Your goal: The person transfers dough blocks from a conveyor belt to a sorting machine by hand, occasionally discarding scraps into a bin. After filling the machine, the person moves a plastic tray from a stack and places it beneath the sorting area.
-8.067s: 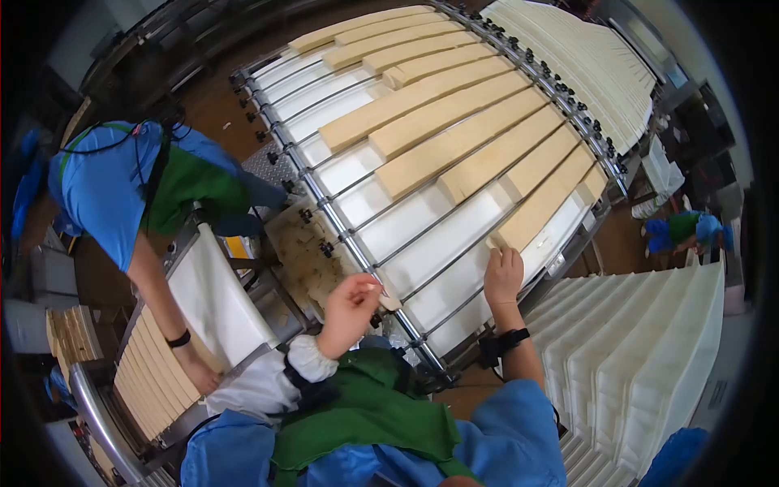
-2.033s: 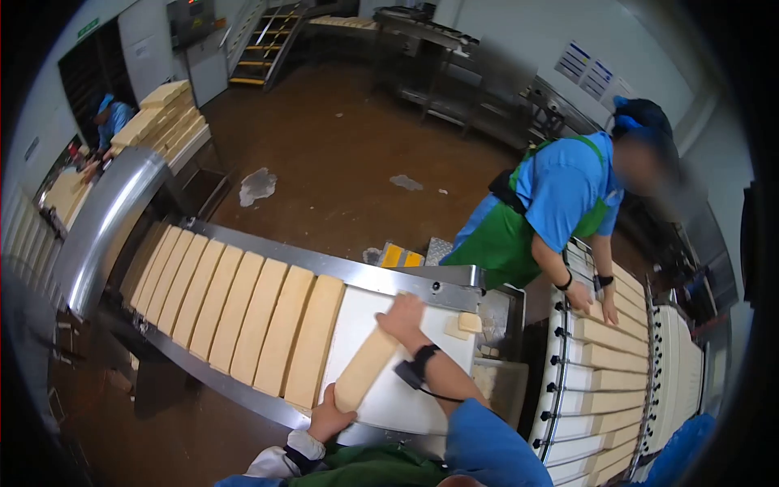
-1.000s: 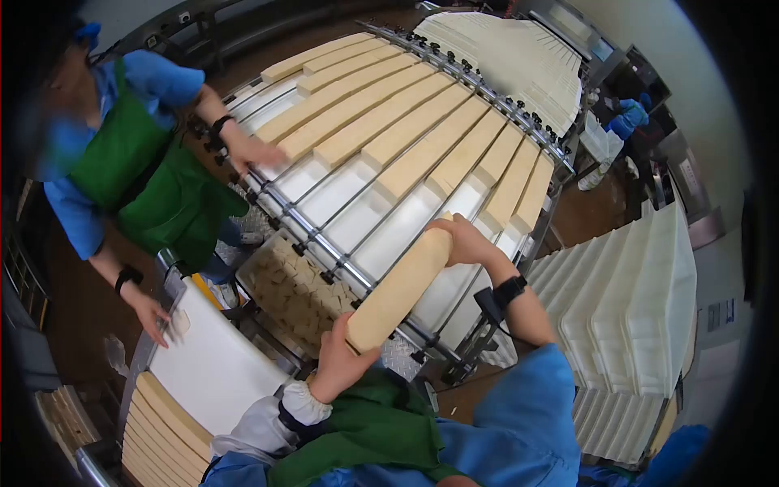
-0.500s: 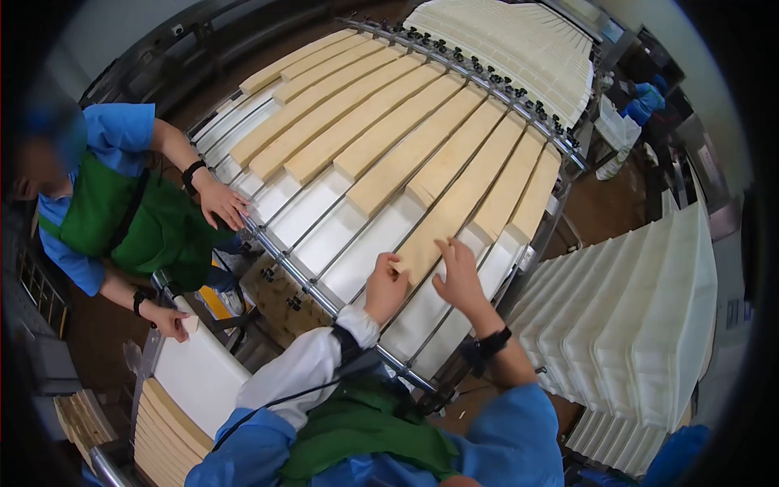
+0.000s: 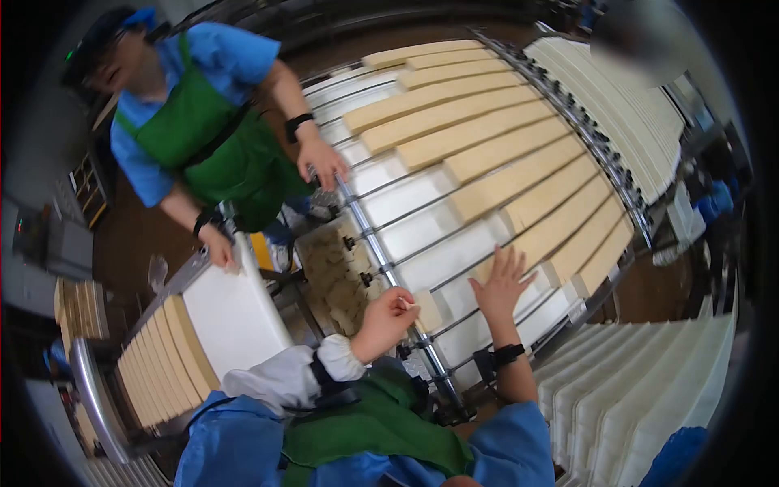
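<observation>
My left hand [image 5: 385,325] is closed in a pinch at the belt's near rail. A short pale piece of dough [image 5: 427,311] shows right at its fingertips. With fingers spread, my right hand [image 5: 501,290] lies over the near end of a long dough strip [image 5: 535,242]. Several more beige strips lie side by side in lanes on the white belt [image 5: 414,241], split by thin metal rods. Their near ends are uneven.
Across the belt, a co-worker's hand [image 5: 323,161] rests at the rail; the other hand [image 5: 220,248] touches a second white conveyor [image 5: 239,304] carrying strips. A bin of dough scraps [image 5: 329,280] stands between. Stacked white trays [image 5: 633,385] are at right.
My left hand has drawn back from the strip to the rail, where a short dough piece now shows. My right hand's fingers have spread flat. The camera view has turned left.
</observation>
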Tool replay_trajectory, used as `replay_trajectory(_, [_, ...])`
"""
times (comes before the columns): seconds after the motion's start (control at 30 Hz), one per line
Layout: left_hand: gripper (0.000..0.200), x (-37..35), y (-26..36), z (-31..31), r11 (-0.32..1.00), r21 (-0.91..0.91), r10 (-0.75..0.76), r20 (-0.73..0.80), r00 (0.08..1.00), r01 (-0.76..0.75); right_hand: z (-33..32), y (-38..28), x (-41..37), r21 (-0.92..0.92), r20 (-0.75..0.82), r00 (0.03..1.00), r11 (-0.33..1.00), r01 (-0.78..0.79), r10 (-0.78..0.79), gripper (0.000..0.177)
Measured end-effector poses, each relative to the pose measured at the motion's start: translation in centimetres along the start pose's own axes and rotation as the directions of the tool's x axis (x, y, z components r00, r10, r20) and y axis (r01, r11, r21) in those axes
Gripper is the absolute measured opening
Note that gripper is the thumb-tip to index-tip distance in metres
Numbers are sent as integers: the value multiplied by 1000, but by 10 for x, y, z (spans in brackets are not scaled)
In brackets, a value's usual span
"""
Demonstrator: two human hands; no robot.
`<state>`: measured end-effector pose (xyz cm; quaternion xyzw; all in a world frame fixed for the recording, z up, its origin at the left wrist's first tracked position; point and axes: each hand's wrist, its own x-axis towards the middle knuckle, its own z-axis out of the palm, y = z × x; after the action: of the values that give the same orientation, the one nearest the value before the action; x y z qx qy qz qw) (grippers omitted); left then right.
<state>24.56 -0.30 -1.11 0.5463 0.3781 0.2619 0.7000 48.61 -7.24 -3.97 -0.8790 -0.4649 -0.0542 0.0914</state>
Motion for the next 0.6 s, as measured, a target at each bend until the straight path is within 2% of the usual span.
replay_trajectory(0.1, [22, -36, 36, -45, 974, -202, 87, -89, 992, -103, -12, -12, -2, -47, -9, 1000, 999, -1, 1, 96])
replay_trajectory(0.13, [26, -45, 46, -59, 955, -262, 97, -173, 980, -141, -17, -22, -1, -53, -8, 1000, 999, 9, -10, 95])
replay_trajectory(0.2, [33, -63, 58, -88, 903, -366, 98, -336, 937, -226, -18, -52, 2, 118, -94, 989, 985, 123, -112, 90])
replay_trajectory(0.23, [35, -72, 54, -105, 908, -344, 96, -381, 920, -237, -22, -69, 2, 200, -134, 979, 963, 179, -154, 88])
replay_trajectory(0.3, [39, -92, 41, -139, 919, -300, 91, -467, 880, -254, -28, -122, 1, 333, -221, 916, 857, 394, -335, 76])
replay_trajectory(0.37, [39, -117, 27, -170, 945, -236, 51, -579, 814, -227, -29, -190, -6, 459, -263, 838, 701, 545, -478, 71])
replay_trajectory(0.47, [42, -167, -36, -226, 971, -163, -5, -745, 667, -175, -15, -302, -36, 531, -216, 676, 496, 687, -705, 62])
replay_trajectory(0.57, [47, -229, -74, -262, 971, -230, -179, -873, 454, -59, 12, -412, -79, 724, -165, 465, 213, 656, -870, 57])
replay_trajectory(0.6, [52, -248, -97, -275, 977, -205, -211, -903, 373, 56, 24, -448, -96, 758, -148, 402, 157, 633, -903, 56])
